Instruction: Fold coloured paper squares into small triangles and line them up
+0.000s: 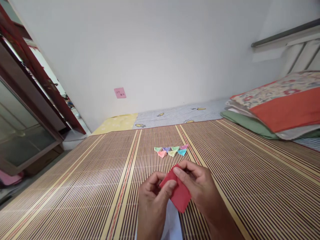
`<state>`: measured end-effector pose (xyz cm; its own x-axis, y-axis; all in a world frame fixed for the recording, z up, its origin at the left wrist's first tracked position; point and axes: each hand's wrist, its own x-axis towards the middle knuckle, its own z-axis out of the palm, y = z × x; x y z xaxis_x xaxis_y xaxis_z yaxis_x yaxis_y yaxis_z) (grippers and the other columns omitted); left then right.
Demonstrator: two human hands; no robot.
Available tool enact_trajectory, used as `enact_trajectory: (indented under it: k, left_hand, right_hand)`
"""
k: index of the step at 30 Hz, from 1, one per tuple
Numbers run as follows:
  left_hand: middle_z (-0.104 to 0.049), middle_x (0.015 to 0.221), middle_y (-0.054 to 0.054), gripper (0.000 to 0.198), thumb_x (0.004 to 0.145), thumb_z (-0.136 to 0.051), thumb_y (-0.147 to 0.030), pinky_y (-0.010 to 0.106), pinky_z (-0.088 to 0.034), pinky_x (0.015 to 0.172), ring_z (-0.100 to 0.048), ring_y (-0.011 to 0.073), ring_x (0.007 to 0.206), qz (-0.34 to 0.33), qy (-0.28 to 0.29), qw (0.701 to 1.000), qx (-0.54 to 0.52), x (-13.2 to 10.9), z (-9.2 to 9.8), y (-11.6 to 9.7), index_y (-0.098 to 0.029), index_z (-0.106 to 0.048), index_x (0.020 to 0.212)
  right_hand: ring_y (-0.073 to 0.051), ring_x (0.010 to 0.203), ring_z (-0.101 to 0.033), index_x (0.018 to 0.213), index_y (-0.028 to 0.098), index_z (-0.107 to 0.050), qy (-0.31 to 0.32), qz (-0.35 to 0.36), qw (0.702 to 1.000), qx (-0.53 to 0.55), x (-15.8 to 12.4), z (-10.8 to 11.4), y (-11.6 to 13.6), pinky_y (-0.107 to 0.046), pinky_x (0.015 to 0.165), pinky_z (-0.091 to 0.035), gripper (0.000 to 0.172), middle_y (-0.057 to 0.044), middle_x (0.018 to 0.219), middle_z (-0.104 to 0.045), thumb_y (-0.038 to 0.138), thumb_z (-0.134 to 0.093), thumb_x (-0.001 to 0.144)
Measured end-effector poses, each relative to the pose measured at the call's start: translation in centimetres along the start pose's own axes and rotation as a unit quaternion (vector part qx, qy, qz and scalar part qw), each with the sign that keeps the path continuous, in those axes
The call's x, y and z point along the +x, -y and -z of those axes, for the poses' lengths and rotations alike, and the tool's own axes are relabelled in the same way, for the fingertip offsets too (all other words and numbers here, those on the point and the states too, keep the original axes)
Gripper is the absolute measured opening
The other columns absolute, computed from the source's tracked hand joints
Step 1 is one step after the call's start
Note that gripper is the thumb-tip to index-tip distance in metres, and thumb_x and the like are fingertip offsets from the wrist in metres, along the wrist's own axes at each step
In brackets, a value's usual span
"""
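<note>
Between my two hands is a piece of red paper [182, 196], its lower part hanging down toward me. My left hand [153, 196] pinches its left edge, thumb on top and fingers curled behind. At the upper right edge, my right hand [197, 183] grips the same paper with thumb and fingers. Just beyond the hands, several small folded paper triangles [172, 153] in green, purple, pink, yellow and blue lie in two rows on the striped mat. Under my wrists lies something pale and flat [172, 223], partly hidden.
A striped bamboo mat [87, 186] covers the bed. Folded bedding [287, 106] is stacked at the right by the wall. A checked cloth [172, 115] runs along the wall, where a pink note [120, 93] is stuck. A doorway and cabinet [25, 133] stand at the left.
</note>
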<state>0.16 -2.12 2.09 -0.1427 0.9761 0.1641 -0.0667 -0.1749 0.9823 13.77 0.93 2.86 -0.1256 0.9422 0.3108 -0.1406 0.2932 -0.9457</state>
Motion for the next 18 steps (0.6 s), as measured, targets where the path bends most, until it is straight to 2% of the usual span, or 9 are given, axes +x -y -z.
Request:
enact_trajectory:
  k: [2, 8, 14, 18]
  left_hand:
    - [-0.060, 0.064, 0.000, 0.027, 0.077, -0.083, -0.038, 0.021, -0.043, 0.057, -0.050, 0.0118, 0.060, 0.027, 0.005, 0.999, -0.033, 0.2, 0.1, 0.1, -0.016, -0.069, 0.070]
    - [-0.062, 0.065, -0.002, 0.025, 0.072, -0.088, -0.032, 0.019, -0.046, 0.059, -0.055, 0.0089, 0.059, 0.044, -0.094, 0.977, -0.185, 1.0, 0.5, 0.9, -0.015, -0.070, 0.072]
    - [-0.069, 0.067, 0.002, 0.023, 0.069, -0.090, -0.031, 0.025, -0.053, 0.064, -0.063, 0.0140, 0.064, 0.083, -0.051, 0.950, -0.297, 1.2, 0.4, 0.5, -0.015, -0.074, 0.072]
    - [-0.071, 0.069, 0.002, 0.021, 0.067, -0.091, -0.027, 0.024, -0.053, 0.065, -0.063, 0.0127, 0.063, 0.083, -0.052, 0.956, -0.277, 1.1, 0.3, 0.5, -0.015, -0.075, 0.074]
  right_hand:
    - [-0.014, 0.063, -0.054, 0.075, 0.019, -0.066, 0.014, -0.004, 1.000, 0.009, 0.0, 0.0, 0.1, -0.025, 0.058, -0.044, 0.027, 0.001, 0.068, -0.060, 0.039, -0.066, 0.093]
    - [-0.013, 0.066, -0.053, 0.080, 0.019, -0.069, 0.034, -0.008, 0.999, 0.018, 0.3, 0.6, -0.6, -0.024, 0.062, -0.045, 0.021, 0.001, 0.071, -0.061, 0.037, -0.070, 0.091]
    - [-0.015, 0.070, -0.057, 0.082, 0.020, -0.070, 0.019, 0.011, 1.000, 0.021, 0.3, 0.6, -1.2, -0.026, 0.066, -0.046, 0.023, 0.000, 0.075, -0.065, 0.038, -0.066, 0.095]
    - [-0.014, 0.068, -0.057, 0.082, 0.019, -0.070, 0.010, -0.004, 0.999, 0.036, 0.3, 0.3, -1.2, -0.026, 0.064, -0.046, 0.023, 0.000, 0.074, -0.065, 0.039, -0.066, 0.095]
